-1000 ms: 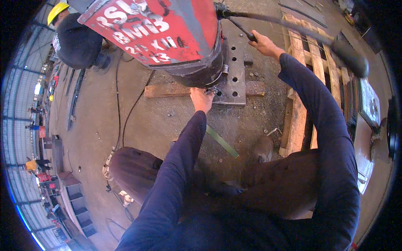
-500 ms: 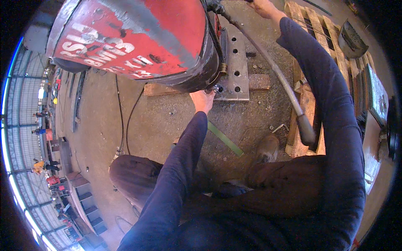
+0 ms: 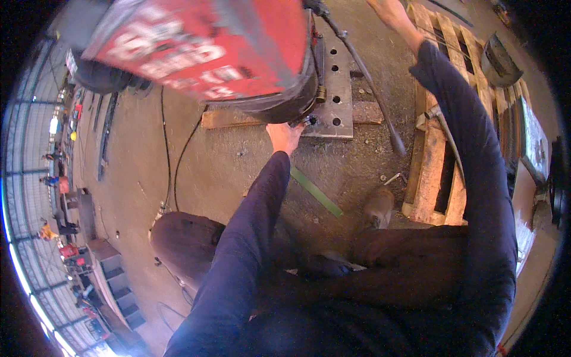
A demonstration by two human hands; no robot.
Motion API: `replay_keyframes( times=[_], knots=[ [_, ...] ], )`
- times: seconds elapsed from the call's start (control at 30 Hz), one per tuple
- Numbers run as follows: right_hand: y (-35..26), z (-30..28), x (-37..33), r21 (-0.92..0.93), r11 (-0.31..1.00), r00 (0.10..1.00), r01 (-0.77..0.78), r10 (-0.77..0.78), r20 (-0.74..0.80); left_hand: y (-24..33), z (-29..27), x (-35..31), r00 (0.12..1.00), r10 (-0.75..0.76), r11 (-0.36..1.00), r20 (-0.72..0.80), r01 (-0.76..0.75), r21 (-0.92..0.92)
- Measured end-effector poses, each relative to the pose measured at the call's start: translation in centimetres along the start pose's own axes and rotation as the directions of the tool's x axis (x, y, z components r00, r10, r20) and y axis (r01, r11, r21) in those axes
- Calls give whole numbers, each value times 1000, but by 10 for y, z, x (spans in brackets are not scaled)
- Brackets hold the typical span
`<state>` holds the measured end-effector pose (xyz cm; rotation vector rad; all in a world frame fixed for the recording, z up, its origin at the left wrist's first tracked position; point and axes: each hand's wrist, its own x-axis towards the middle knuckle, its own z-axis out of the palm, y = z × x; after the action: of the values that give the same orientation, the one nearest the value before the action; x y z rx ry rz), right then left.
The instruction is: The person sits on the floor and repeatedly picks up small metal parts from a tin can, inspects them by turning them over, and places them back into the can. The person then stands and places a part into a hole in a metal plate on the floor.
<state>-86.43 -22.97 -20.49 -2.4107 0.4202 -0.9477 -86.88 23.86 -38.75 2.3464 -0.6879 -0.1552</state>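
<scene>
My left hand (image 3: 283, 138) reaches under the lower edge of a large red housing (image 3: 262, 53) with white paint marks, which is smeared by motion. Its fingers are closed at a small metal piece beside a thick steel plate (image 3: 342, 113) with round holes. The fingertips are partly hidden, so what they grip is unclear. At the top edge, near the pallet, my right hand (image 3: 394, 15) is raised, its fingers blurred and partly cut off by the frame. Between my arms a long dark rod (image 3: 370, 77) with a thicker dark end slants down from the housing.
Under the plate lie wooden blocks (image 3: 229, 119). A wooden pallet (image 3: 425, 184) carrying a curved metal piece (image 3: 499, 62) stands to the right. A green strip (image 3: 315, 191) and a bent metal key (image 3: 392, 178) lie on the floor near my boot (image 3: 379, 205). Black cables (image 3: 178, 166) run at left.
The red housing has shifted right in the picture and blurred. The rod's thick end has swung away from me and to the left. My right hand is farther right; my left hand stays by the plate.
</scene>
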Motion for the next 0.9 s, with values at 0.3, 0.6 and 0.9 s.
replay_keyframes(
  times=[0.3, 0.6, 0.9],
  knots=[
    [-63, 7, -243, 0, 671, 378, -741, 417, 826, 3, -55, 2, 997, -59, 985, -59, 68, 156],
    [-77, 19, -321, 401, 50, 390, -915, 369, 844, 95, -239, 33, 741, 222, 747, 634, -547, 378],
    [-201, 134, -328, 219, 774, 777, -594, 482, 405, 134, -341, -14, 899, 242, 901, 366, -348, 258]
  ],
)
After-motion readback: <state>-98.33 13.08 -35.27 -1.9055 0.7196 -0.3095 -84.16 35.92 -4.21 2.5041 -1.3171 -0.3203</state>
